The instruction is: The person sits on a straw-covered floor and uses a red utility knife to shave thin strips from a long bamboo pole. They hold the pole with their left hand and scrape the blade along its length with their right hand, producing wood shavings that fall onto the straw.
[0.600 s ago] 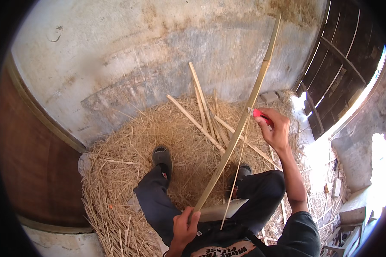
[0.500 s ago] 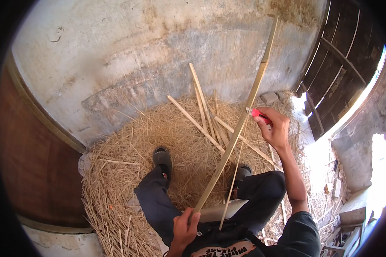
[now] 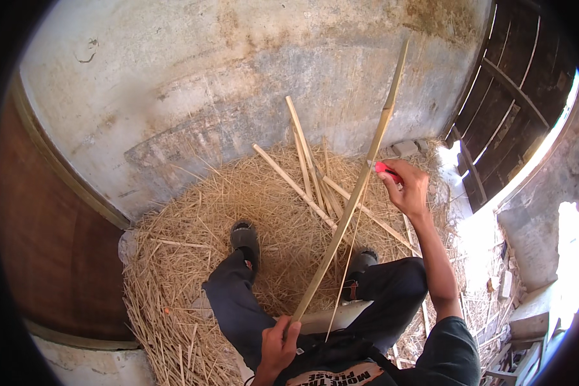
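A long split bamboo strip slants from my lap up toward the far wall, with a node in its upper part. My left hand is closed around its near end. In my right hand is a red utility knife, its short blade against the strip's right edge. From near the blade a thin bamboo sliver hangs down toward my lap, partly split off the strip. The sliver's join at the blade is too small to make out fully.
Several bamboo sticks lie piled beyond my feet on a thick bed of shavings. A stained wall rises behind them. A dark slatted wooden panel stands at the right, a brown door at the left.
The bamboo strip has slid toward me and its far tip sits lower. The thin sliver's lower end has shifted slightly. The knife hand has barely moved.
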The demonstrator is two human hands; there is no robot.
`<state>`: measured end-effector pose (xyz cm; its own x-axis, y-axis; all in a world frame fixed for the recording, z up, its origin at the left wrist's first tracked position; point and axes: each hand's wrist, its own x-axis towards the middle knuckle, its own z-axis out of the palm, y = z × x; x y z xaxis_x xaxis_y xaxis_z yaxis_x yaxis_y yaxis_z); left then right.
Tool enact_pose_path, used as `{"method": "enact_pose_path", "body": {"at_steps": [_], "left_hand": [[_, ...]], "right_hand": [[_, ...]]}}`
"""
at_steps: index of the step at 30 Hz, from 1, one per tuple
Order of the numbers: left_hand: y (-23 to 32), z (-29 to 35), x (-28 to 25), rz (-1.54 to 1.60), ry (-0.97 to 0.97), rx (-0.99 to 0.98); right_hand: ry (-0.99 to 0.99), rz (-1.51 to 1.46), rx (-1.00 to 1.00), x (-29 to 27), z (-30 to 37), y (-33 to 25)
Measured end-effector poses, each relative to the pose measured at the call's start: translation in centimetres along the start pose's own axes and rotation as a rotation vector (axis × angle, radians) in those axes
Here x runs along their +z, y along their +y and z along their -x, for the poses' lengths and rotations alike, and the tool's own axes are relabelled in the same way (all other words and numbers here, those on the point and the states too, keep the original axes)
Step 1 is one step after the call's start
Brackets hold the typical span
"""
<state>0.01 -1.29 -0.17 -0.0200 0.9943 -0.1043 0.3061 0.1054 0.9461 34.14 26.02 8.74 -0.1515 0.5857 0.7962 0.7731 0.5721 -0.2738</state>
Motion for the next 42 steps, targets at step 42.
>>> {"method": "enact_pose_path", "body": {"at_steps": [42], "left_hand": [[-0.8, -3.6, -3.4, -0.069, 0.065, 0.211]], "right_hand": [[-0.438, -1.027, 0.284, -0.8, 1.9, 1.7]]}}
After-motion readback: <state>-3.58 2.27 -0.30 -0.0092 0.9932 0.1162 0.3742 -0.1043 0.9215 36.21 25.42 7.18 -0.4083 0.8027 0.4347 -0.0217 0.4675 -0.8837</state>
